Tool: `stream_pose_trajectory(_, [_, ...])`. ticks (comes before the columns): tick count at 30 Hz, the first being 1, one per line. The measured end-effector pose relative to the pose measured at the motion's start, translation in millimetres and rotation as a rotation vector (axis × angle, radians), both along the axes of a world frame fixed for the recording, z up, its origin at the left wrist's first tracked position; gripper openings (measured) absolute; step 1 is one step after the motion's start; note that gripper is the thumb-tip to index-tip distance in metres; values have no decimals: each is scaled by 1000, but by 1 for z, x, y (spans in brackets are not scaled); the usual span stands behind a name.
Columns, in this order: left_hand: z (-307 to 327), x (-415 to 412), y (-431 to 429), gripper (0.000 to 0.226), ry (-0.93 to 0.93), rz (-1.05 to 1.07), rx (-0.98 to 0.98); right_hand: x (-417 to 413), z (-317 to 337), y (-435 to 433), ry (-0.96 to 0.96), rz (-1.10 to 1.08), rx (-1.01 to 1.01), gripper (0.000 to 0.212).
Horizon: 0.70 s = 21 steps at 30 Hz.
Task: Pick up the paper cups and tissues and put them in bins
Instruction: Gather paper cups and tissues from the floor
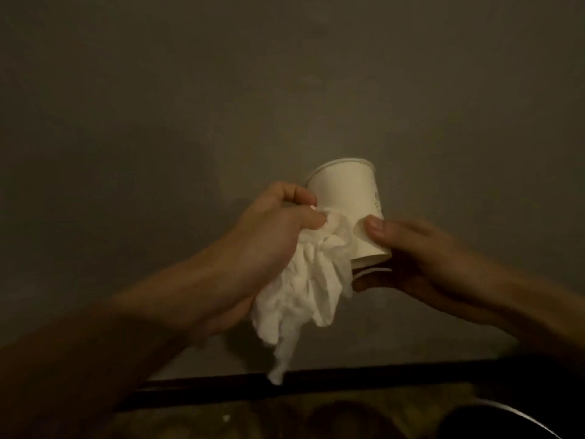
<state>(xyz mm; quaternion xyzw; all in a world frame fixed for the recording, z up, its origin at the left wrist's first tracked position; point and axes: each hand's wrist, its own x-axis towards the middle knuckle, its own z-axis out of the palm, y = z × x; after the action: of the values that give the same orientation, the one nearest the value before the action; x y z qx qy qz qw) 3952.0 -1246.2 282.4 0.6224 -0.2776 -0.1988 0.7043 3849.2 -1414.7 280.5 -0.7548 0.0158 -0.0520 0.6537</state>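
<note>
Really dim room here. Plain grey-brown wall [158, 90] across nearly the whole view, dark baseboard strip [348, 375] along the bottom, then a sliver of brownish floor [253, 419] below that. Down in the lower right corner, a dark round thing with a pale rim [493, 419] (too murky to say what exactly).

Paper cup [345, 198] up in mid-air in front of the wall, about centre frame. Long axis close to upright, leaning a bit left at the top: mouth pointing up and away toward the wall, base down toward the camera. Second thin edge just under the base, maybe another cup nested in, can't tell for sure.

Tissue [304, 286] crumpled and white, right beside the cup and touching its lower left side, hanging downward with a thin tail trailing toward the baseboard strip.

Left hand [272, 232] reaching in from the lower left, fingers curled tight around the top of the tissue. Right hand [421, 258] in from the right, thumb [376, 229] pressed on the cup's near side, fingers wrapped under the base, clamped on it. Both forearms bare.
</note>
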Motion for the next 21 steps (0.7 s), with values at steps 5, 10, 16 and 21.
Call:
stream_pose_trajectory(5, [-38,-67,-103,22,-140,-245,208,-109,-52,-73,54,-381,-92,78])
stream_pose_trajectory(10, [-103,-121,-155,26,-513,-466,476,-198,-118,-101,245,-514,-231,69])
stream_pose_trajectory(16, [-181,-167,-184,15,-342,-497,595,-240,-166,-105,638,-550,-653,84])
stream_pose_trajectory(21, [-215,-168,-178,15,-404,-534,726,-238,-192,-99,830,-384,-947,81])
